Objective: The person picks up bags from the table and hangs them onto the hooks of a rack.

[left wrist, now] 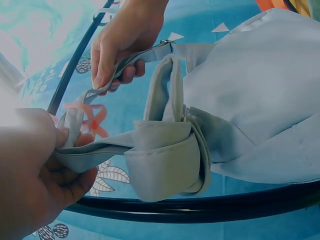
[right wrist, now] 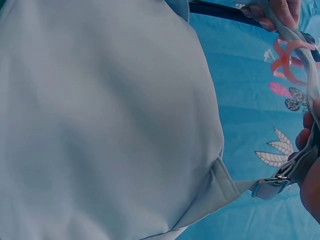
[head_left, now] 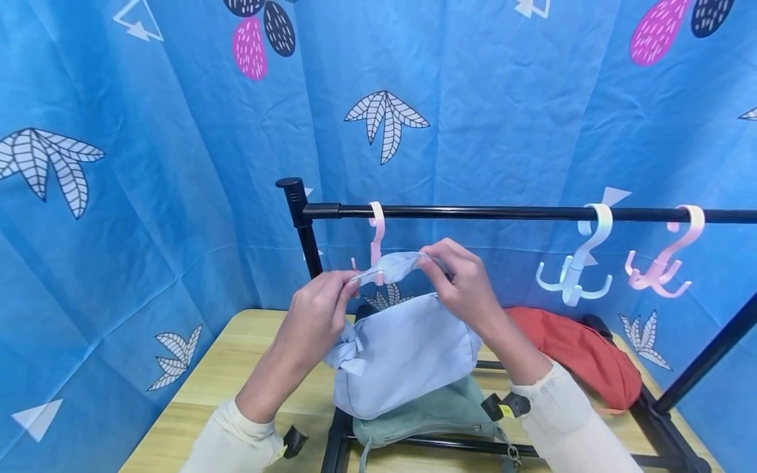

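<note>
A pale blue bag (head_left: 414,355) hangs from its strap (head_left: 402,264), which both hands stretch between them just below the rack's bar. My left hand (head_left: 316,305) pinches the strap's left part, and my right hand (head_left: 464,279) grips its right part. Right behind the strap is a pink hook (head_left: 376,233) on the bar; the strap overlaps its lower prongs in the head view. Near the left hand, a thick knot (left wrist: 162,162) in the strap shows in the left wrist view. A metal buckle (right wrist: 277,179) sits close to the right hand in the right wrist view.
The black bar (head_left: 473,212) also carries a light blue hook (head_left: 573,263) and another pink hook (head_left: 659,266) at the right. Below lie a green bag (head_left: 426,414) and a red bag (head_left: 573,351) on the rack's base. A wooden table (head_left: 236,368) and blue curtain (head_left: 177,197) surround it.
</note>
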Action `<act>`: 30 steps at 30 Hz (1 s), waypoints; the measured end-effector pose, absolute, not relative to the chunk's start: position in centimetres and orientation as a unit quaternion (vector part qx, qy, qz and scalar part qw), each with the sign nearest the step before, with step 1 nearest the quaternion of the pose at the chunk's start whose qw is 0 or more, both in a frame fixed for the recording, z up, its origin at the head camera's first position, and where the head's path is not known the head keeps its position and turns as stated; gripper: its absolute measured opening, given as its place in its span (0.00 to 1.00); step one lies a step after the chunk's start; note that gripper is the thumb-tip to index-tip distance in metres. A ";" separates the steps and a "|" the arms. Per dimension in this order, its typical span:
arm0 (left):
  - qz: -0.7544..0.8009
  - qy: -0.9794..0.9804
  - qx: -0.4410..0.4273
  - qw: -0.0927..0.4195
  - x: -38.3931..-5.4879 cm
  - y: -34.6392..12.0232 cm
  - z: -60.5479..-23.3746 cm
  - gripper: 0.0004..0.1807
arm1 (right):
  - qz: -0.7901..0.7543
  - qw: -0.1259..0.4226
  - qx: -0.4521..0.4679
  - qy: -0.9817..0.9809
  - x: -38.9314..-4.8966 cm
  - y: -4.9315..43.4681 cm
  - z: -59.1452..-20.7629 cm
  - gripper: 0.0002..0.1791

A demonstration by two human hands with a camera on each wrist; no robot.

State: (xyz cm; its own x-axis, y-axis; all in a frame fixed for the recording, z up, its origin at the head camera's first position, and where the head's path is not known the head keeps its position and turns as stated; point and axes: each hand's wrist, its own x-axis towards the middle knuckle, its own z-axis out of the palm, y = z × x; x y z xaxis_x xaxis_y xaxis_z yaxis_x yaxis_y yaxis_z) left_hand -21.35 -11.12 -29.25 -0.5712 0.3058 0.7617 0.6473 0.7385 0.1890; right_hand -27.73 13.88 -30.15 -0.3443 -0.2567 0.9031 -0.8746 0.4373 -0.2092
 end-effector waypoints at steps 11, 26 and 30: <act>-0.238 -0.858 -0.269 0.366 -21.4 -11.1 -29.8 0.09 | 0.381 0.411 0.358 -0.747 -27.2 13.9 -31.7 0.09; -0.267 -0.867 -0.251 0.338 -21.5 -10.5 -30.8 0.14 | 0.386 0.404 0.350 -0.752 -26.9 14.2 -33.6 0.08; -0.276 -0.865 -0.247 0.339 -21.7 -10.4 -31.3 0.16 | 0.387 0.396 0.340 -0.760 -26.8 14.3 -34.1 0.08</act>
